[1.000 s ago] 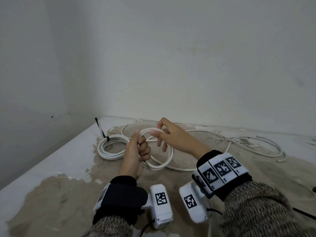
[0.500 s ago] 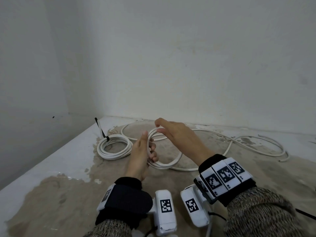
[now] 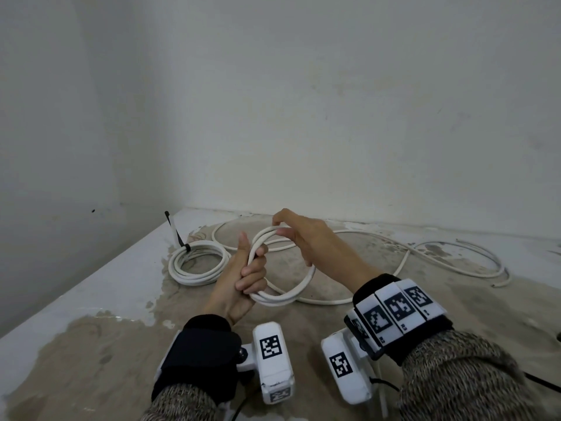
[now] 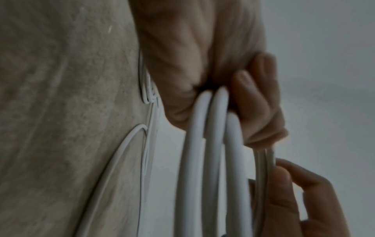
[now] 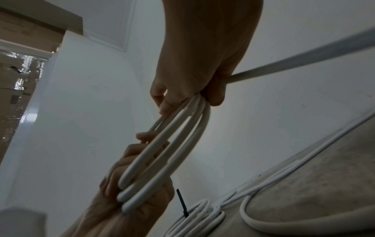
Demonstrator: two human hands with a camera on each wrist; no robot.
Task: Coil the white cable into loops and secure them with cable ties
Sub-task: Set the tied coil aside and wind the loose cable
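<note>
My left hand (image 3: 253, 268) has its fingers curled round several loops of the white cable (image 3: 283, 297), held upright above the surface with the thumb pointing up. My right hand (image 3: 283, 227) pinches the top of the same loops just right of that thumb. In the left wrist view the loops (image 4: 202, 144) run out from under the curled left fingers (image 4: 259, 104). In the right wrist view the right fingers (image 5: 166, 104) close on the loops (image 5: 172, 144), and the cable's loose run leaves the hand to the right. The rest of the cable (image 3: 455, 253) trails over the surface at the right.
A finished white coil (image 3: 197, 264) lies at the left near the corner, bound by a black cable tie (image 3: 174, 232) whose tail sticks up. Walls close the back and left. The worn surface (image 3: 106, 344) has a left edge beside the wall.
My right hand swung out over the loop and came back to the top of the bundle, beside the left thumb. The left hand kept its hold on the loops.
</note>
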